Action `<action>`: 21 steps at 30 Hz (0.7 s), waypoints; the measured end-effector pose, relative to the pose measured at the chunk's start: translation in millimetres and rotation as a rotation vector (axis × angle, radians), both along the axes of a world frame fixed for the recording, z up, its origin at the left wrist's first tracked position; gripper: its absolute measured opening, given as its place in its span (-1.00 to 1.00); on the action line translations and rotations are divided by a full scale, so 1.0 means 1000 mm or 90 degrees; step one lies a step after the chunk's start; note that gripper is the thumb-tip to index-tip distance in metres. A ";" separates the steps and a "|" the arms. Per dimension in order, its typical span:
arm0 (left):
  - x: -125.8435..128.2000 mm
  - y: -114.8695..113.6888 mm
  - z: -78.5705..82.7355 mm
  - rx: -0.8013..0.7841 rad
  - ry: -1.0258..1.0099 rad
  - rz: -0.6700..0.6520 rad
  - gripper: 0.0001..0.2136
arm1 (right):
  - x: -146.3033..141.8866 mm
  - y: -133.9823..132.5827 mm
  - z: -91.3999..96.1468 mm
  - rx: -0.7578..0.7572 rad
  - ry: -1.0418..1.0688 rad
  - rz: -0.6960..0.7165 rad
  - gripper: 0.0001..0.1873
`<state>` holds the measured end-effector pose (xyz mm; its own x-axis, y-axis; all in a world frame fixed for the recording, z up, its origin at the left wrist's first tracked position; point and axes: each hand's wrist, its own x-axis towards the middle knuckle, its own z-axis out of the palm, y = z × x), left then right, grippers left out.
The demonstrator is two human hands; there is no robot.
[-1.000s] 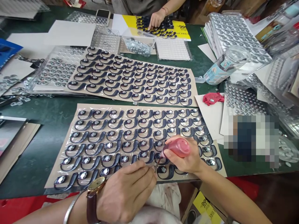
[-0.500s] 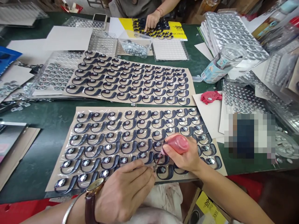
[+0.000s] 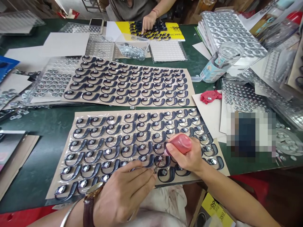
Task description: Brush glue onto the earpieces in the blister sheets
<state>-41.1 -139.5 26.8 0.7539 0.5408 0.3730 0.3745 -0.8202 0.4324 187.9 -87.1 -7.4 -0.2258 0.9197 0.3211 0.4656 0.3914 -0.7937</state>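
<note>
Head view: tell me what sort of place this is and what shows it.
Probably a small hand-assembly workshop: rows of dark curved pieces lie in front of the person, a heap of shiny stones sits further back, and a co-worker's hand is across the green table.

Front sheet before rear sheet — cup right (tub behind)

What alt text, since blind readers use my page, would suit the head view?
A person's right hand holds a red bottle and the left hand a thin tool, over a sheet of dark curved pieces with shiny gems. A similar sheet lies behind; farther back, a co-worker's hand is over a yellow card.
</note>
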 end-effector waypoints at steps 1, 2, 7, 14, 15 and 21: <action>0.000 0.000 0.000 0.001 0.001 0.002 -0.69 | 0.000 0.000 0.000 0.005 -0.001 -0.002 -0.82; 0.000 0.000 0.001 0.002 0.001 0.004 -0.69 | 0.001 0.000 -0.001 0.006 -0.004 -0.003 -0.83; 0.001 0.001 0.003 0.001 -0.007 0.003 -0.68 | -0.001 0.002 0.001 -0.003 -0.017 0.000 -0.82; 0.002 0.006 0.007 -0.042 -0.029 0.006 -0.66 | -0.001 0.002 0.005 0.011 -0.035 0.017 -0.79; 0.002 0.007 0.007 -0.051 -0.032 0.007 -0.66 | 0.000 0.002 0.005 0.014 -0.035 0.018 -0.80; 0.002 0.010 0.011 -0.085 -0.053 0.010 -0.67 | 0.001 0.000 0.005 0.024 -0.032 0.015 -0.82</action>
<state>-39.0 -129.4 38.0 0.7149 0.6012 0.3570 0.3452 -0.7475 0.5675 188.9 -86.6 -2.6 -0.2630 0.9018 0.3428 0.4946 0.4311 -0.7546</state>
